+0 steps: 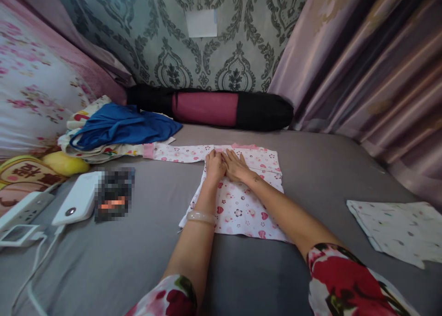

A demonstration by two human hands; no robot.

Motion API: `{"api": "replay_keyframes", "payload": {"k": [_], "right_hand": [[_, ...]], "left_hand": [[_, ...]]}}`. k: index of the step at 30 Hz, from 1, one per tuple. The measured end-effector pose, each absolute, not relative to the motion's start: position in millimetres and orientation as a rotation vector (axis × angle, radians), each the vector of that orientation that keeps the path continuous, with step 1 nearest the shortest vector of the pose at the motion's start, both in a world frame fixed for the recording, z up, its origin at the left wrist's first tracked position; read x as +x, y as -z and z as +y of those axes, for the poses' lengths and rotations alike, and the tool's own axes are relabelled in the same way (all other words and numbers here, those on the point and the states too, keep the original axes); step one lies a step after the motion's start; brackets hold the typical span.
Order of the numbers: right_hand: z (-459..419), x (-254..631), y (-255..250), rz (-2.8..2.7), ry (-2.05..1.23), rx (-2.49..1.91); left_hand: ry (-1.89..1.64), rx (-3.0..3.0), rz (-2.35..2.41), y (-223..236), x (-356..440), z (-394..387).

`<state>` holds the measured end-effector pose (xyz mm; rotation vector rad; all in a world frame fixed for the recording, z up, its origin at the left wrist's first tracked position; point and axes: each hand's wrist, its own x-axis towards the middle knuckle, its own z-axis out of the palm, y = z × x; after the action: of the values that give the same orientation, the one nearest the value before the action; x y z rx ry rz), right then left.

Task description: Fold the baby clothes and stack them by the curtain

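Flat beneath both hands [225,165], the patterned shirt [241,210], fingers extended, hands close together.

My left hand [215,166] and right hand [237,166] press side by side on the pink-and-white printed garment [241,205], which lies on the grey bed [155,242] with one sleeve [183,153] stretched left. That sleeve's pink cuff reaches the pile with the blue cloth [127,125]; a folded pale cloth [400,231] lies well apart on the right.
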<state>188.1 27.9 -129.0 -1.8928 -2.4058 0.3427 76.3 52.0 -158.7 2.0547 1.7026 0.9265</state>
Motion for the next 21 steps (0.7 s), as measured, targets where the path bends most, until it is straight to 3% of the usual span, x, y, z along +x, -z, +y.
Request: {"api": "replay_keyframes", "payload": {"k": [8,13,21], "right_hand": [[52.5,188.9,133.7,-2.375,-0.3,-1.928],[56.7,198.3,127.9,-2.331,-0.497,-1.896],[61.5,211.7,139.9,-2.333,-0.247,-1.956]], "left_hand": [[-0.988,2.105,1.591,155.0,76.1,53.3],[-0.939,2.144,1.572,159.1,75.6,52.3],[-0.898,2.224,1.651,152.2,80.0,47.5]]}}
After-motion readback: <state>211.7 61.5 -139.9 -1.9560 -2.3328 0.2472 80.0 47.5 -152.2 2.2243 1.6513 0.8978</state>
